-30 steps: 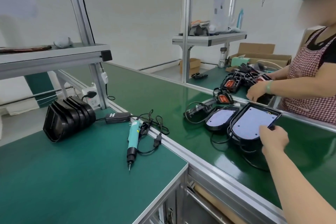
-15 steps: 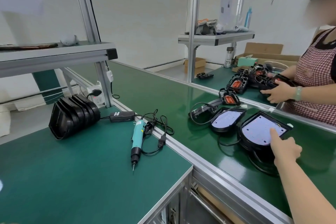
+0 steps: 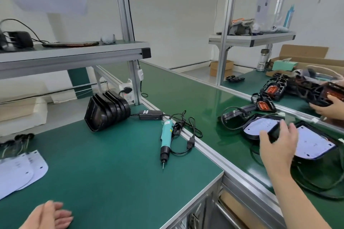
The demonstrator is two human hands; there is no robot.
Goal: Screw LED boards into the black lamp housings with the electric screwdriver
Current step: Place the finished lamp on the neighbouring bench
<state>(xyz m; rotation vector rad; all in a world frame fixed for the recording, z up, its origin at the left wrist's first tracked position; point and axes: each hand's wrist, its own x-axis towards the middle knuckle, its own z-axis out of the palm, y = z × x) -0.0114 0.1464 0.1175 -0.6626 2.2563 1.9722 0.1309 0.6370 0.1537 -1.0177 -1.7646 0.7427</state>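
reaching across the green belt (image 3: 186, 89), the right hand (image 3: 277, 147) grasps a black lamp housing (image 3: 275, 130) by its edge; the left hand (image 3: 50, 217) lies relaxed, holding nothing; the screwdriver (image 3: 165, 139) lies on the table (image 3: 111, 173).

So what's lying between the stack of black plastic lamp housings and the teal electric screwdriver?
In the head view, a black rectangular power adapter lies on the green bench mat between the housing stack and the screwdriver.

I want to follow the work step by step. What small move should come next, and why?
Probably draw the lamp housing onto the worktable: the right hand grips its edge on the belt, while the electric screwdriver lies untouched there and the left hand is open.
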